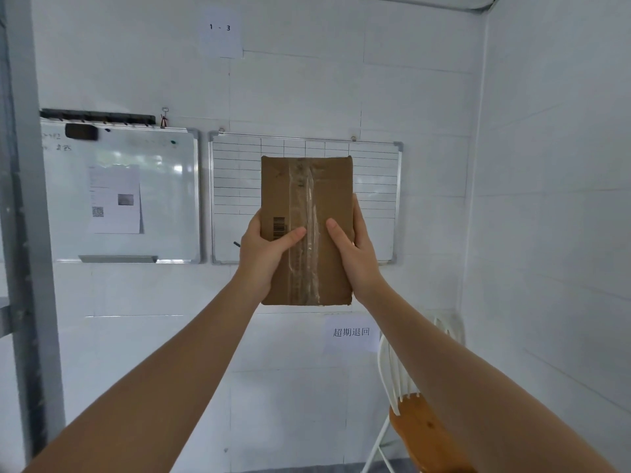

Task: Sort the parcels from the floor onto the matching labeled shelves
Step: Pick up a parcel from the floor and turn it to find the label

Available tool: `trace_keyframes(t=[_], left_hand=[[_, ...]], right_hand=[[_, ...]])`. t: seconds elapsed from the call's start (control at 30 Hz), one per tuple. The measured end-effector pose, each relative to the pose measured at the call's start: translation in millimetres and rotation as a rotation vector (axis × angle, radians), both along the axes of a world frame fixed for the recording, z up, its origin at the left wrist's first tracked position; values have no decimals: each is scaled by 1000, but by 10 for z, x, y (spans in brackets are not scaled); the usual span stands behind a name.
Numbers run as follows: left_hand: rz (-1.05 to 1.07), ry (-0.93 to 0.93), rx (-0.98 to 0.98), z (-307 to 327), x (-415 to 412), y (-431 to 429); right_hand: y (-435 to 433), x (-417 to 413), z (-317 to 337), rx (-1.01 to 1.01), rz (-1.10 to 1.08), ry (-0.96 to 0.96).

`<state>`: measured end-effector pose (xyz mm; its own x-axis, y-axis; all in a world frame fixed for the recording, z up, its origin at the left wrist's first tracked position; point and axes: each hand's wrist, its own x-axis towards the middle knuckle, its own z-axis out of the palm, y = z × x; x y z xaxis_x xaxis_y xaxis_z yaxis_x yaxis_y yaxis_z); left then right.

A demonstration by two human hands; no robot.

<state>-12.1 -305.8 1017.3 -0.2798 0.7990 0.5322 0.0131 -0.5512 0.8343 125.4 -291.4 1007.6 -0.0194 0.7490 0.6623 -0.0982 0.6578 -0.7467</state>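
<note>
While you hold both arms out toward the wall, your left hand [264,256] and right hand [355,256] clamp a brown cardboard parcel [306,199] upright between them, thumbs pressed on its taped front, fingers wrapped behind its edges. The parcel sits at centre view, covering part of the gridded whiteboard [372,186]. At 9 o'clock hangs a plain whiteboard [164,199]; at 12 o'clock, a paper label [220,29] reading "1 - 3"; at 5 o'clock, a chair [420,428].
</note>
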Motion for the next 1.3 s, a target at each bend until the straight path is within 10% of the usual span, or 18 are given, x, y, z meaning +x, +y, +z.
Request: trace_keyframes(t=[0.53, 0.8, 1.1, 1.3], left_hand=[[302, 201, -46, -26, 173, 154], [-63, -53, 77, -125, -26, 157], [206, 289, 60, -83, 134, 102], [-182, 58, 46, -150, -117, 159]], right_hand=[[15, 52, -16, -2, -138, -20], [49, 142, -8, -223, -221, 1], [95, 71, -94, -130, -251, 97], [115, 196, -178, -54, -211, -17]])
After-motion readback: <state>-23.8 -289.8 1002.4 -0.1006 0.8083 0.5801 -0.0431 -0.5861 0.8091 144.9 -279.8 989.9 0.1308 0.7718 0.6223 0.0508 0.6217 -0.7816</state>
